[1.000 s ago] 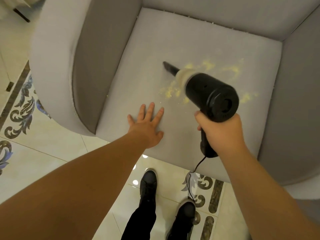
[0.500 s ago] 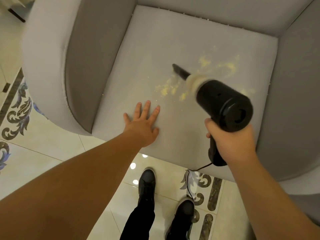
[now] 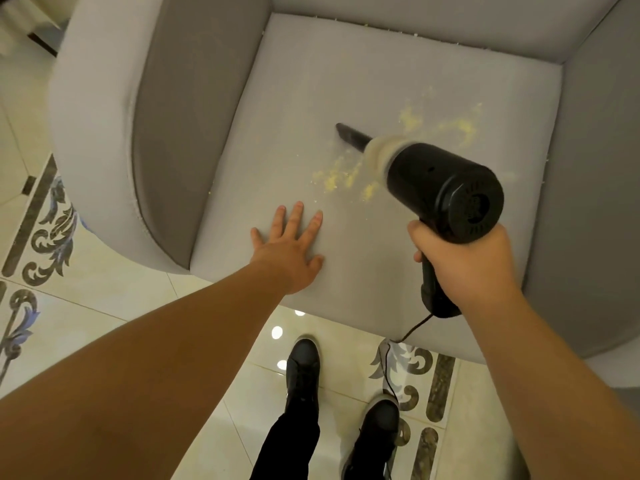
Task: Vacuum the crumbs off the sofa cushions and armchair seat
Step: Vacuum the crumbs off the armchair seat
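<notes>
A grey armchair seat (image 3: 311, 81) fills the upper view. Yellow crumbs (image 3: 337, 176) lie scattered in its middle, with a second patch of yellow crumbs (image 3: 457, 128) farther back right. My right hand (image 3: 464, 261) grips the handle of a black handheld vacuum (image 3: 446, 188). Its thin black nozzle (image 3: 351, 135) points left and rests on the seat just beyond the near crumb patch. My left hand (image 3: 292, 249) lies flat on the front of the seat, fingers spread, holding nothing.
The chair's left armrest (image 3: 104, 133) and right armrest (image 3: 595, 168) wall in the seat. A thin black cord (image 3: 398, 348) hangs from the vacuum handle down to the glossy tiled floor (image 3: 104, 323). My two black shoes (image 3: 304, 362) stand just before the chair.
The vacuum nozzle swept right and then back left across the crumbs. The near crumb patch looks slightly thinner. My left hand stayed pressed on the seat.
</notes>
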